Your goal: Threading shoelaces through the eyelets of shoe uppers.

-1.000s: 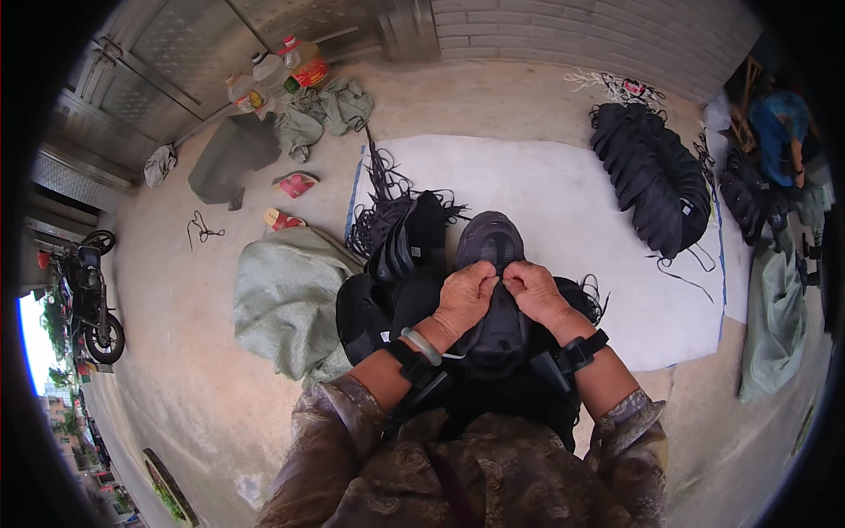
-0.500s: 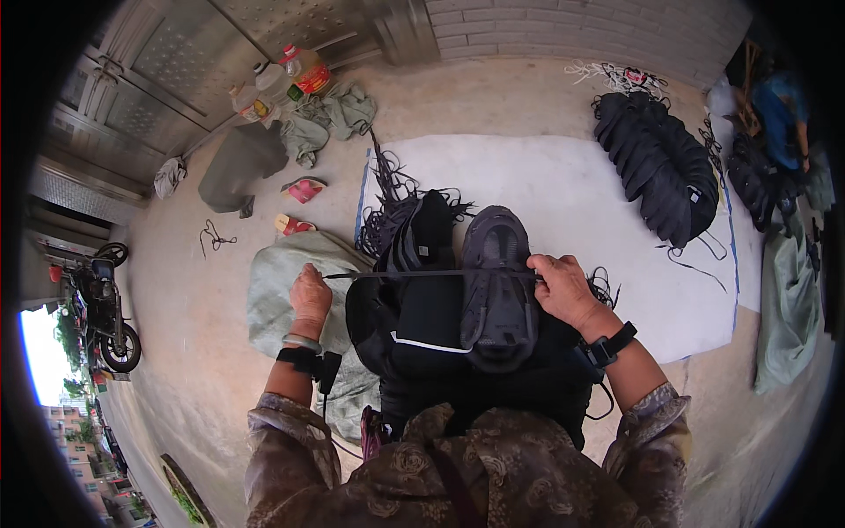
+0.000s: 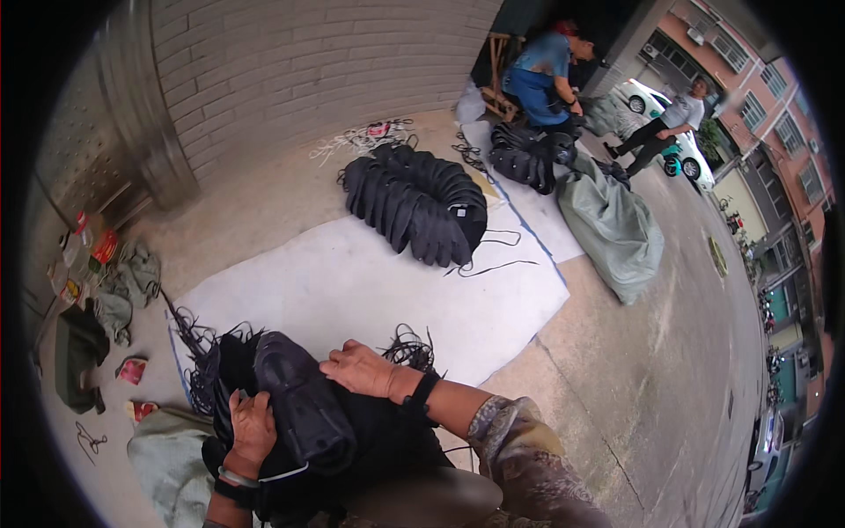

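A dark grey shoe point(image 3: 304, 405) lies sole-down or sole-up, I cannot tell which, on the black material over my lap. My left hand point(image 3: 253, 424) is at its left side, fingers bent and pressed together. On the other side my right hand point(image 3: 359, 368) has its fingers curled close to the shoe's edge. Whatever either hand pinches is hidden or too thin to make out against the black. Black shoe uppers point(image 3: 236, 361) and a tangle of black laces point(image 3: 201, 370) lie beyond my left hand. More loose laces point(image 3: 410, 348) show past my right hand.
A ring of stacked black shoe uppers point(image 3: 414, 207) lies on a white sheet point(image 3: 290, 273). Green sacks point(image 3: 612, 233) stand to the right and a pale sack point(image 3: 163, 471) near my left arm. One person point(image 3: 541, 75) bends at work; another person point(image 3: 678, 119) stands farther off.
The view has swung to the right. The black lace stretched across the shoe between my hands no longer shows; my hands are now closer together at the shoe's sides.
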`<state>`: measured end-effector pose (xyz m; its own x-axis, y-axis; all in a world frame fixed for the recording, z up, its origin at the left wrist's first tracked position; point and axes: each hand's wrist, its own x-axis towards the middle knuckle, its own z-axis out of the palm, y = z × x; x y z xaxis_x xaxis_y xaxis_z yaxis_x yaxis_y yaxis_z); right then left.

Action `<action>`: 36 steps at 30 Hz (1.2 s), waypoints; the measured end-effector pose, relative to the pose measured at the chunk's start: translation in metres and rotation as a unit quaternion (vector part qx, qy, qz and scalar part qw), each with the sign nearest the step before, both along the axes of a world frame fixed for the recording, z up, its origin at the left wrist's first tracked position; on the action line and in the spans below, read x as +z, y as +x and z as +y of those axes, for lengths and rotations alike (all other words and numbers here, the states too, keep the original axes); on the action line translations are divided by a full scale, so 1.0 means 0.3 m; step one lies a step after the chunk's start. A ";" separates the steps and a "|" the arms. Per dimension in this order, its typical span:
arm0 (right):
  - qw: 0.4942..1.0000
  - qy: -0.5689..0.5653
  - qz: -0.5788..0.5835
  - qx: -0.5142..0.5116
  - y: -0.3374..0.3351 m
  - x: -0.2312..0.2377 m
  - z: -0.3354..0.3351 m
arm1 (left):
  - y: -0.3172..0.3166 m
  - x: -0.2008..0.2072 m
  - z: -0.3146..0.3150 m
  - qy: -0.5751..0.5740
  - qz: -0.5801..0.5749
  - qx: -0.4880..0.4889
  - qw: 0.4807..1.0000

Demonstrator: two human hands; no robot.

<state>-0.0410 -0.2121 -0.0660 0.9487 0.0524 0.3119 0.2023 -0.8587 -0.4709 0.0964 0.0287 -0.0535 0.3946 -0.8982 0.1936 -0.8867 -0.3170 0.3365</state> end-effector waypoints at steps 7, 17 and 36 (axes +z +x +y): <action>0.980 -0.144 0.136 0.011 -0.099 0.158 -0.145 | 0.040 0.107 -0.044 0.002 -0.090 -0.084 0.992; 0.944 -0.232 0.087 -0.220 -0.348 0.179 -0.443 | 0.529 0.152 0.286 -0.039 -0.179 0.086 0.979; 0.889 -0.367 0.056 -0.270 -0.536 0.666 -0.588 | 0.472 0.493 0.352 0.103 -0.238 -0.014 0.966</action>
